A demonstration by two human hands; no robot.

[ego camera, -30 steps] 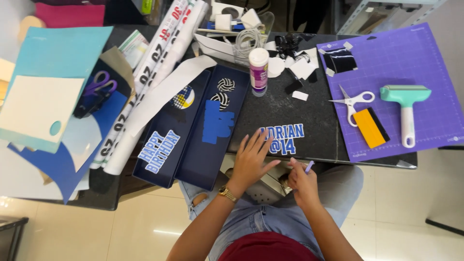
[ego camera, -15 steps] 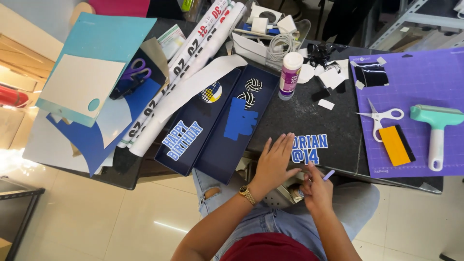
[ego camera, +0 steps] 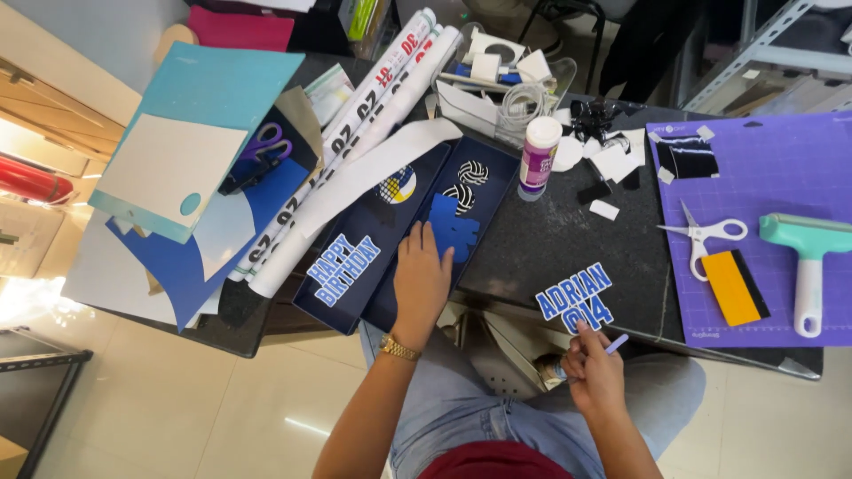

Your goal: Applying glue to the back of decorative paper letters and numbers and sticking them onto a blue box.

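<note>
My left hand (ego camera: 421, 282) lies flat, fingers apart, on a navy box lid (ego camera: 401, 266) at the table's front edge. Its fingertips touch a blue paper shape (ego camera: 453, 229) lying in that lid. A second navy lid (ego camera: 355, 232) to the left carries a blue-and-white lettered cut-out (ego camera: 342, 269). My right hand (ego camera: 593, 380) is below the table edge, closed around a thin pen-like tool (ego camera: 614, 344) with a pale blue tip. Just above it, another blue-and-white lettered cut-out (ego camera: 575, 297) lies on the black tabletop (ego camera: 550, 239).
A glue bottle (ego camera: 538, 157) stands behind the lids. At the right, a purple cutting mat (ego camera: 781, 177) holds scissors (ego camera: 706, 232), a yellow scraper (ego camera: 735, 288) and a teal roller (ego camera: 806, 257). Paper rolls (ego camera: 373, 102), a teal mat (ego camera: 191, 137) and blue sheets (ego camera: 191, 266) lie left.
My left hand has left the lettered cut-out on the black tabletop and moved left onto the navy lid. My right hand stays low with the tool. The view has shifted.
</note>
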